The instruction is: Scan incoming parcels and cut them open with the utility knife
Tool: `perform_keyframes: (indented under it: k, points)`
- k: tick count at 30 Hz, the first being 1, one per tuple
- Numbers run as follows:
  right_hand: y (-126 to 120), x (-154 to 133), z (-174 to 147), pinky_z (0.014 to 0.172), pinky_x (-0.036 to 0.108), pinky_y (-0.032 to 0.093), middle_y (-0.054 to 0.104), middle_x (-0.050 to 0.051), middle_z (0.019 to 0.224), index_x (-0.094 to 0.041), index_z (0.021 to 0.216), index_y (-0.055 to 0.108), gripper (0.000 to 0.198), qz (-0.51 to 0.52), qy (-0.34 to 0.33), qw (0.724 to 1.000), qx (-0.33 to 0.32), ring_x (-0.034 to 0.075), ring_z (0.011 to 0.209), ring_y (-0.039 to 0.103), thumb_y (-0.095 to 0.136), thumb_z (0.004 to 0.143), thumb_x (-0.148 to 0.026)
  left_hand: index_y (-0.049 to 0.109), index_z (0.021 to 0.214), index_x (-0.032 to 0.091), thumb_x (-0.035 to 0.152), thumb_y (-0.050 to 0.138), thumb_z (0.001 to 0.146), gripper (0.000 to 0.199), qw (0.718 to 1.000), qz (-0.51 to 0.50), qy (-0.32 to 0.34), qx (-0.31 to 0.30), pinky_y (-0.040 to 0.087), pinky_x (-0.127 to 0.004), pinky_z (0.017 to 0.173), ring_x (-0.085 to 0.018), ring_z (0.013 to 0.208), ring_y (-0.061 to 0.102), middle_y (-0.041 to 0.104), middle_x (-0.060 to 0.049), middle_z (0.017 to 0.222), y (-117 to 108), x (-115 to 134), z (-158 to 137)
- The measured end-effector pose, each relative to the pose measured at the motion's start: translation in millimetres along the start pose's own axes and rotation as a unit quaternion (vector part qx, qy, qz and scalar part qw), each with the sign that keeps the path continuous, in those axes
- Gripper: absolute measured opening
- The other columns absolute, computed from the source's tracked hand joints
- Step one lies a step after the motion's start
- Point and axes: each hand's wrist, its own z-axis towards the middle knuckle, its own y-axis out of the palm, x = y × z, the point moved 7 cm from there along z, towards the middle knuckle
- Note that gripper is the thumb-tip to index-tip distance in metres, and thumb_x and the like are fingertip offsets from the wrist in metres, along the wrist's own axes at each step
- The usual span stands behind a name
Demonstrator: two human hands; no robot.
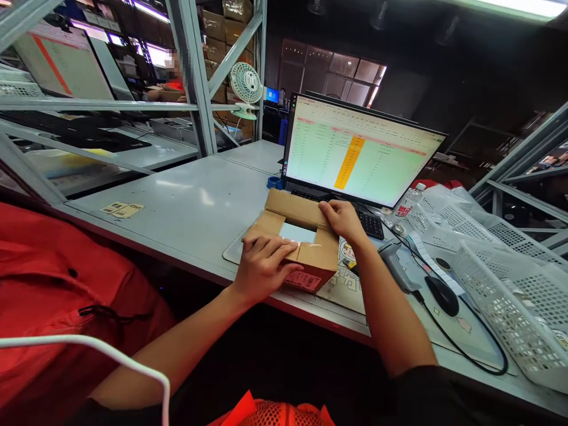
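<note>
A small brown cardboard box [326,260] sits at the near edge of the desk, over a printed mat. Its side flaps are folded inward and its far flap [293,207] stands partly raised. Between the flaps a pale white surface [297,232] shows inside. My left hand [265,260] grips the near left edge, fingers bent over the top flap and thumb along the labelled front. At the far right corner my right hand [341,218] holds the raised flap between thumb and fingers. A pinkish label [302,280] is on the front face.
Behind the box stand a monitor [355,151] and a keyboard [371,225]. To the right are a barcode scanner [396,269], a cabled mouse [441,296] and white perforated baskets [497,313]. A red bag-like cloth [66,296] hangs at left. Another person [171,83] sits beyond the metal frame.
</note>
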Motion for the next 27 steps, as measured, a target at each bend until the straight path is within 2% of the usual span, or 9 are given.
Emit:
perform_keyframes:
  k: [4,7,10,12,14,17,21,23,27]
  points:
    - [25,30,14,0.055,0.03,0.021,0.036,-0.003,0.059,-0.022,0.06,0.046,0.057,0.114,0.083,0.987,-0.076,0.012,0.06,0.03,0.057,0.084,-0.072,0.077,0.11,0.019,0.047,0.062,0.106,0.033,0.992,-0.029,0.007,-0.126,0.047,-0.045,0.094,-0.029,0.1,0.067,0.077,-0.009,0.108,-2,-3,29]
    - [26,35,14,0.055,0.029,0.021,0.036,-0.003,0.06,-0.021,0.061,0.05,0.058,0.118,0.092,0.986,-0.073,0.012,0.06,0.029,0.059,0.079,-0.075,0.077,0.107,0.018,0.043,0.055,0.107,0.033,0.97,-0.025,-0.044,-0.238,0.051,-0.042,0.087,-0.03,0.102,0.069,0.076,-0.011,0.107,11,-21,64]
    - [23,33,13,0.055,0.03,0.02,0.035,-0.004,0.058,-0.022,0.058,0.047,0.059,0.09,0.094,0.988,-0.079,0.011,0.059,0.029,0.058,0.081,-0.074,0.077,0.102,0.019,0.036,0.048,0.107,0.034,0.951,-0.001,-0.095,-0.293,0.05,-0.038,0.075,-0.03,0.089,0.071,0.077,-0.011,0.099,16,-35,94]
    - [21,28,13,0.055,0.031,0.02,0.035,-0.004,0.058,-0.022,0.056,0.045,0.058,0.064,0.087,0.991,-0.077,0.012,0.059,0.029,0.057,0.084,-0.071,0.077,0.102,0.022,0.033,0.045,0.106,0.035,0.95,-0.031,-0.074,-0.303,0.049,-0.037,0.075,-0.029,0.087,0.072,0.078,-0.008,0.096,10,-32,106]
    - [21,22,13,0.056,0.031,0.021,0.037,-0.004,0.058,-0.022,0.057,0.046,0.056,0.05,0.074,0.993,-0.079,0.012,0.059,0.03,0.056,0.087,-0.068,0.078,0.108,0.026,0.03,0.046,0.103,0.033,0.938,-0.084,-0.013,-0.336,0.049,-0.036,0.075,-0.026,0.083,0.072,0.078,-0.006,0.095,-2,-19,107]
    - [22,14,11,0.057,0.031,0.022,0.04,-0.003,0.059,-0.021,0.058,0.046,0.053,0.051,0.054,0.994,-0.083,0.012,0.06,0.031,0.056,0.09,-0.063,0.076,0.124,0.028,0.024,0.052,0.095,0.038,0.875,-0.116,0.041,-0.468,0.046,-0.033,0.065,-0.024,0.07,0.069,0.077,-0.004,0.087,-14,3,89]
    - [21,12,10,0.058,0.031,0.023,0.042,-0.002,0.059,-0.021,0.057,0.046,0.052,0.047,0.044,0.995,-0.073,0.013,0.061,0.034,0.054,0.091,-0.06,0.066,0.142,0.028,0.017,0.054,0.093,0.052,0.78,-0.114,0.019,-0.615,0.041,-0.029,0.058,-0.023,0.072,0.07,0.078,-0.005,0.092,-19,21,69]
    - [22,12,11,0.059,0.031,0.024,0.044,-0.002,0.059,-0.021,0.058,0.049,0.051,0.048,0.042,0.995,-0.072,0.013,0.062,0.036,0.055,0.091,-0.059,0.064,0.141,0.026,0.019,0.054,0.097,0.046,0.783,-0.117,-0.007,-0.611,0.042,-0.028,0.06,-0.022,0.072,0.068,0.077,-0.005,0.091,-14,18,79]
    - [22,14,12,0.06,0.031,0.026,0.047,-0.001,0.059,-0.02,0.058,0.053,0.048,0.056,0.044,0.995,-0.065,0.014,0.063,0.038,0.056,0.09,-0.055,0.069,0.129,0.019,0.03,0.069,0.093,0.038,0.855,-0.096,0.0,-0.51,0.047,-0.029,0.076,-0.023,0.089,0.068,0.076,-0.007,0.105,5,-9,117]
